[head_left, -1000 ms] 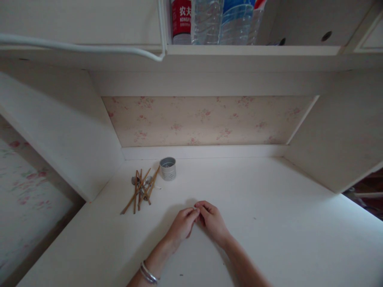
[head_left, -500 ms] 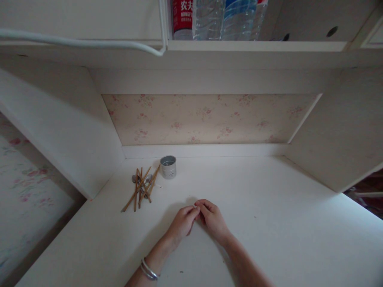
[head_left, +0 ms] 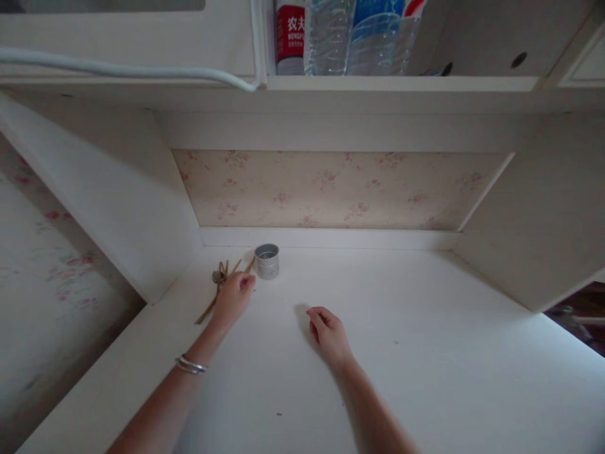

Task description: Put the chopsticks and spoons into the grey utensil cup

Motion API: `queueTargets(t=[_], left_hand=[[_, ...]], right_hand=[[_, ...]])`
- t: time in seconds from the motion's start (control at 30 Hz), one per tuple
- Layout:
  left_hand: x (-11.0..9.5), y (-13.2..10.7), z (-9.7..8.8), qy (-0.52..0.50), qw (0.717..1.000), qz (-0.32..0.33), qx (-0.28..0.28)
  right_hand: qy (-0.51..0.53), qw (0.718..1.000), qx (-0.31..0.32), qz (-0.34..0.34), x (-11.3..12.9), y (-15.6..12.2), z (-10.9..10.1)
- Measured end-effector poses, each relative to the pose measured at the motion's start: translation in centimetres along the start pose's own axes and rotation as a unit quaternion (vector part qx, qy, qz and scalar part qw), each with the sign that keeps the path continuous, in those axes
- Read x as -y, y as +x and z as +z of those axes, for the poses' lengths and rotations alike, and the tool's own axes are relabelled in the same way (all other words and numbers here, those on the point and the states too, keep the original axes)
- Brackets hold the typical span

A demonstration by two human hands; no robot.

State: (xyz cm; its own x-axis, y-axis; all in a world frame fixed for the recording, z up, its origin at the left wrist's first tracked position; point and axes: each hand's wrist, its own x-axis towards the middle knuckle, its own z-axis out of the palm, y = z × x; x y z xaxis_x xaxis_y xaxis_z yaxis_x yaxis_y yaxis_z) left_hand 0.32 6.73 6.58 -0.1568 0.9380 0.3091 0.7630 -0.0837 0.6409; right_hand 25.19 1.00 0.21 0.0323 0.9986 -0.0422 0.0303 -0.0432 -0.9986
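Observation:
My left hand (head_left: 234, 295) is over the pile of wooden chopsticks (head_left: 208, 311) and metal spoons on the white tabletop, with its fingers curled closed. It covers much of the pile, and what those fingers hold, if anything, is hidden. One spoon (head_left: 217, 276) shows beyond the hand, among the chopstick tips. Close to its right stands a grey perforated metal cup (head_left: 267, 262), upright, and I see no utensils in it. Nearer the middle of the table, my right hand (head_left: 328, 331) has thumb and fingers pressed together. Whether anything small is pinched there does not show.
Overhead, a cabinet shelf (head_left: 401, 83) holds several plastic bottles (head_left: 328, 38). A white cable (head_left: 142, 68) runs along the cabinet's front. Side panels (head_left: 529, 208) bound the table (head_left: 425, 378) left and right, and a floral back wall (head_left: 326, 189) closes it off behind.
My left hand has parted from the right one and moved left and away from me, onto the chopsticks and spoons. The right hand stays near the same place, still closed.

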Motion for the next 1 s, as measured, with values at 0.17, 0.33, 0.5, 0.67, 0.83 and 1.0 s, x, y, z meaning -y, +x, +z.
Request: queueTargets(t=[0.17, 0.33, 0.5, 0.67, 0.83, 1.0], left_hand=[[3.4, 4.5, -1.8, 0.187, 0.982, 0.029, 0.020], [5.5, 5.1, -0.6, 0.266, 0.955, -0.046, 0.125], [7.0, 4.5, 0.5, 0.254, 0.952, -0.078, 0.155], [6.9, 2.8, 0.7, 0.256, 0.952, -0.061, 0.159], [5.3, -0.1, 1.0, 0.262, 0.949, -0.038, 0.170], [3.2, -3.6, 1.0, 0.259, 0.954, -0.020, 0.147]], right_hand=[[0.014, 1.000, 0.000, -0.009, -0.1, 0.6, 0.1], [0.026, 1.000, 0.000, -0.016, -0.2, 0.7, 0.1], [0.032, 0.999, -0.002, -0.021, -0.5, 0.9, 0.0], [0.035, 0.999, -0.006, -0.022, -0.9, 1.1, 0.1], [0.029, 0.999, -0.002, -0.025, -1.0, 1.2, 0.0], [0.024, 0.999, -0.002, -0.032, -1.1, 1.1, -0.1]])
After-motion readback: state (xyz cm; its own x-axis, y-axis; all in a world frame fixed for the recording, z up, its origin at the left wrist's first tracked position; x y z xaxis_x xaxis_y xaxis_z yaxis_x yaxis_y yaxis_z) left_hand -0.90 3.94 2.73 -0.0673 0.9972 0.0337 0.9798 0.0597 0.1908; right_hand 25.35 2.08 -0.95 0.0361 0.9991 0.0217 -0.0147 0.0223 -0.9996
